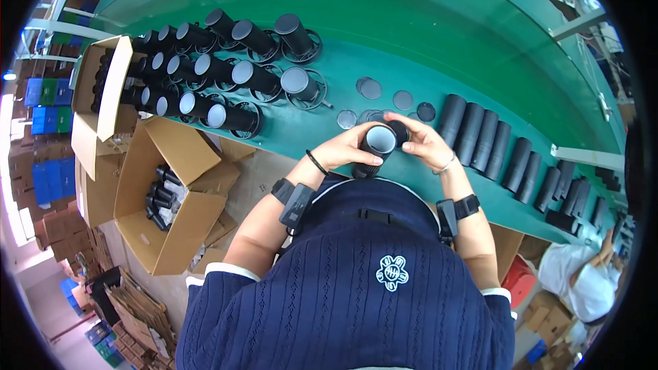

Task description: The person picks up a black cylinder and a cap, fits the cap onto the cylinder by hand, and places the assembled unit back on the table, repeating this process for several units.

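Close to my body, at the table's near edge, my left hand (pixel 343 149) is wrapped round a black tube (pixel 370 166). Its pale grey round end faces up. My right hand (pixel 430 148) pinches a dark round disc (pixel 399 134) right beside the tube's upper end; whether the two touch I cannot tell. Just beyond my hands lie several loose round discs, among them a grey disc (pixel 371 89) and a darker disc (pixel 425 111). To the right, plain black tubes (pixel 471 134) lie side by side in a row.
Rows of black cylinders with grey round ends (pixel 255 77) stand in ring-shaped bases on the green table (pixel 356 62), at the left. An open carton (pixel 168 199) with black parts sits below the left edge. Another person (pixel 579 277) is at the far right.
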`<state>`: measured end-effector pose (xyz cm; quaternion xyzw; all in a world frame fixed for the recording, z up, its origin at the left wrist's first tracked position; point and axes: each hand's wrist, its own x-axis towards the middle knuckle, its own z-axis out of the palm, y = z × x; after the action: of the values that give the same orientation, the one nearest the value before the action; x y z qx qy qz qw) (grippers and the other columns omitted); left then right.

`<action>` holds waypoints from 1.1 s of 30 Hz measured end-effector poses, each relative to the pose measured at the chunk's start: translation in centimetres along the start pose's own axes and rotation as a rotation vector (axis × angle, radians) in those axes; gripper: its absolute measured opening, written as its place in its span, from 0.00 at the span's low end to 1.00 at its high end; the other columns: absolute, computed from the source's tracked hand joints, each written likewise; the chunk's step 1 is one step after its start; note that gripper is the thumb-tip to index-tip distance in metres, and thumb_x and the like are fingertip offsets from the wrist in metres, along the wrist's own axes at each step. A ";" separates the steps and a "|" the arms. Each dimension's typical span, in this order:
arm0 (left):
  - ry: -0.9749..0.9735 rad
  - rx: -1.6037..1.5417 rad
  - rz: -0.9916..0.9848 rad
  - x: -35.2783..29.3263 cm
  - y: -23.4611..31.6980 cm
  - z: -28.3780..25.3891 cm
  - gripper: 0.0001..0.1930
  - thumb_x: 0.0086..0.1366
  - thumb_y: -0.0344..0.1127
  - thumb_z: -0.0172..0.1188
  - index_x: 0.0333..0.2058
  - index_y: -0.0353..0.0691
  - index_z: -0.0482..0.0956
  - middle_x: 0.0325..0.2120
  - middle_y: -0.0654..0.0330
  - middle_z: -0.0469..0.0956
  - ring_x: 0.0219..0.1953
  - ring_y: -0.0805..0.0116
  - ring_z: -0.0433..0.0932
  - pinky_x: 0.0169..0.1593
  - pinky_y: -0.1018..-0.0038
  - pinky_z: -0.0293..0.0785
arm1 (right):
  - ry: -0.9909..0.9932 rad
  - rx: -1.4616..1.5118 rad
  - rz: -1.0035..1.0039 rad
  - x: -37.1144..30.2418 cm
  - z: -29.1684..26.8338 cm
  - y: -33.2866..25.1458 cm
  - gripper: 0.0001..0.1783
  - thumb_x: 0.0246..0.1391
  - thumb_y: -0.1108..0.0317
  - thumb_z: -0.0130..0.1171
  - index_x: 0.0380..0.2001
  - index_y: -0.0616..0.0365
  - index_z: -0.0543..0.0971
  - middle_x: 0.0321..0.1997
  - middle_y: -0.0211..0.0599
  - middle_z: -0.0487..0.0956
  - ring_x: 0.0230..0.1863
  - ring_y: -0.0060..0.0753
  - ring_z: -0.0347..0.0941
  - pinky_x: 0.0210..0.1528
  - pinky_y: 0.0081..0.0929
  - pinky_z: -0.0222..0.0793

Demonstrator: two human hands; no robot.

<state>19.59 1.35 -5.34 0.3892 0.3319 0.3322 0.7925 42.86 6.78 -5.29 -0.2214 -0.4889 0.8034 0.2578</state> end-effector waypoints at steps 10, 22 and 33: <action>0.204 0.124 0.122 0.0 -1.3 -1.0 0.33 0.46 0.30 0.76 0.50 0.41 0.67 0.45 0.63 0.71 0.52 0.72 0.69 0.53 0.72 0.69 | 0.000 0.580 -0.057 -1.6 -1.7 0.8 0.43 0.52 0.64 0.66 0.67 0.54 0.55 0.63 0.54 0.64 0.57 0.54 0.70 0.55 0.45 0.75; 0.241 0.176 0.174 -0.5 -1.6 -2.4 0.39 0.49 0.25 0.72 0.56 0.45 0.59 0.46 0.64 0.69 0.51 0.72 0.69 0.52 0.72 0.69 | 0.030 0.419 0.046 -2.4 -0.8 -0.6 0.40 0.55 0.63 0.63 0.67 0.57 0.56 0.62 0.52 0.65 0.55 0.42 0.71 0.55 0.32 0.73; 0.142 0.260 0.138 -1.5 -1.1 -2.1 0.37 0.54 0.30 0.71 0.59 0.40 0.59 0.50 0.61 0.67 0.55 0.71 0.66 0.57 0.72 0.65 | 0.120 -0.396 0.004 -0.3 2.0 -2.8 0.33 0.47 0.70 0.67 0.59 0.57 0.71 0.58 0.38 0.71 0.54 0.31 0.69 0.56 0.27 0.66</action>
<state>17.44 0.49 -6.88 0.4860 0.3998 0.3667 0.6852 42.39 6.33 -1.93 -0.3160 -0.6205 0.6777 0.2362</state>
